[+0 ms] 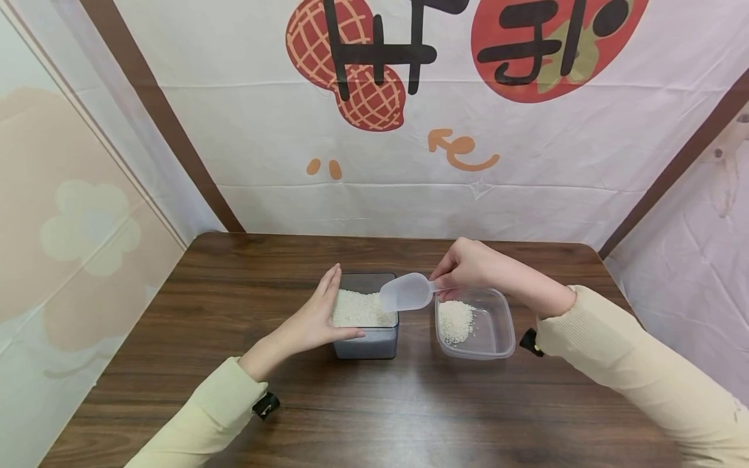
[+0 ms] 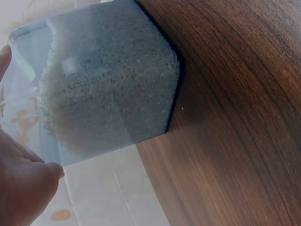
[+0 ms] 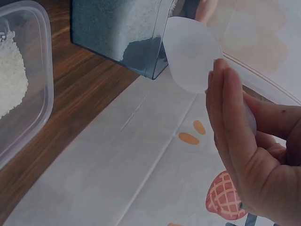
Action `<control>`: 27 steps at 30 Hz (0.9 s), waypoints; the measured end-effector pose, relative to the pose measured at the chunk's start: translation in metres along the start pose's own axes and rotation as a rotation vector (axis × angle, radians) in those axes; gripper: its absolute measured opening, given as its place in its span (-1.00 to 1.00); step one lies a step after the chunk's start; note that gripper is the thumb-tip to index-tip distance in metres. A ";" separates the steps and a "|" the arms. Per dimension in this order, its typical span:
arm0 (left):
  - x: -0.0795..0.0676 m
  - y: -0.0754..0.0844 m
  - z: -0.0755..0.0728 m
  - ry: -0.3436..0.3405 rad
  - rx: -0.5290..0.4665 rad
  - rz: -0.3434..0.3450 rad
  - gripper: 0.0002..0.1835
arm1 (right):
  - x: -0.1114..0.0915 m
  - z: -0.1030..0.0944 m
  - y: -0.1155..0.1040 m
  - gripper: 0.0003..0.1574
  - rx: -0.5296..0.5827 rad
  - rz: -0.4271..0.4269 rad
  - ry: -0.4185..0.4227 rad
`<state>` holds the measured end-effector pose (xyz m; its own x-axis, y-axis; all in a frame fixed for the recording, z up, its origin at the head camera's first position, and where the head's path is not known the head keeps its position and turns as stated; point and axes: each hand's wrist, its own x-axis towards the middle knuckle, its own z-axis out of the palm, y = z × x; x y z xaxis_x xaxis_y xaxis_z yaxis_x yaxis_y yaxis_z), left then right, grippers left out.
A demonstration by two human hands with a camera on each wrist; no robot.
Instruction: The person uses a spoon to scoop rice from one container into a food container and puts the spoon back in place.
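Observation:
In the head view a clear blue-grey container (image 1: pixel 367 344) of white rice (image 1: pixel 357 309) stands on the table. My left hand (image 1: pixel 313 318) holds it at the left, its thumb across the front near the rim and its straight fingers along the left side. The left wrist view shows rice through the container's wall (image 2: pixel 113 80). My right hand (image 1: pixel 468 266) pinches the handle of a translucent white scoop (image 1: pixel 406 292). The scoop's bowl overlaps the container's right rim, its tip over the rice. Below my right hand sits a clear plastic box (image 1: pixel 494 335) with a small rice heap (image 1: pixel 456 322).
The brown wood table (image 1: pixel 363 416) carries both containers, the box to the right with a gap between. Behind it hangs a printed white cloth (image 1: pixel 263 143). A stray grain (image 2: pixel 182 108) lies beside the container.

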<state>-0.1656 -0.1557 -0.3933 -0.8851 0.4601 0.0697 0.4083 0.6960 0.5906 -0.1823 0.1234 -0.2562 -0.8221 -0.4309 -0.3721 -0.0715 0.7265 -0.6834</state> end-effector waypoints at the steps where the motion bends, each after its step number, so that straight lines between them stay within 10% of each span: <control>1: 0.000 0.000 0.000 0.004 -0.001 0.002 0.32 | 0.001 0.000 -0.001 -0.80 0.003 0.005 -0.005; 27: 0.001 0.000 0.000 0.021 0.018 0.017 0.31 | 0.017 0.010 -0.034 -0.86 -0.175 0.075 -0.021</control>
<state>-0.1664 -0.1552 -0.3938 -0.8826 0.4603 0.0962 0.4267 0.6982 0.5749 -0.1882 0.0855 -0.2457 -0.8172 -0.3819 -0.4316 -0.1093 0.8380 -0.5346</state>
